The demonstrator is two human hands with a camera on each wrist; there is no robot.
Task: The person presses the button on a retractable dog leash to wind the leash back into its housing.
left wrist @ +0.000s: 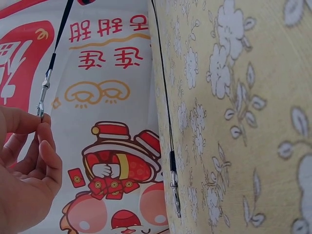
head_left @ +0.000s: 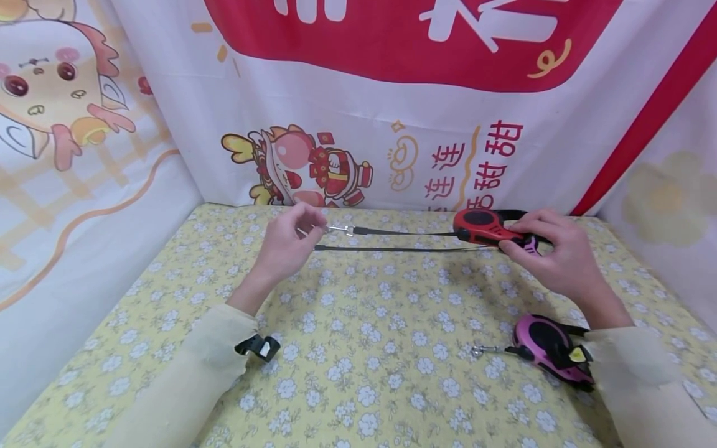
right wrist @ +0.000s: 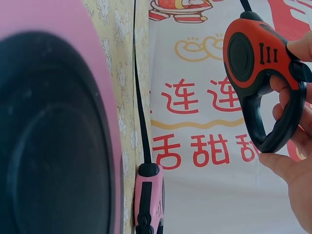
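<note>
My left hand [head_left: 292, 239] pinches the end of a metal snap hook [left wrist: 44, 87] between thumb and finger. From that hook a black strap [head_left: 403, 233] runs right, drawn out straight, to a red and black retractable dog leash [right wrist: 253, 53]. My right hand [head_left: 554, 249] grips this red leash around its black handle loop [right wrist: 253, 114], above the table. Behind and below the right hand, a pink retractable leash [right wrist: 151, 200] is mostly hidden in the head view. Its black cord [head_left: 392, 249] stretches left along the table to another metal hook [left wrist: 176, 197], past the left hand.
Another pink and black retractable leash [head_left: 540, 345] lies at the front right beside my right sleeve, its metal hook [head_left: 483, 350] pointing left. A flowered yellow cloth [head_left: 364, 348] covers the table. Printed white and red hangings [head_left: 347, 93] enclose the back and sides.
</note>
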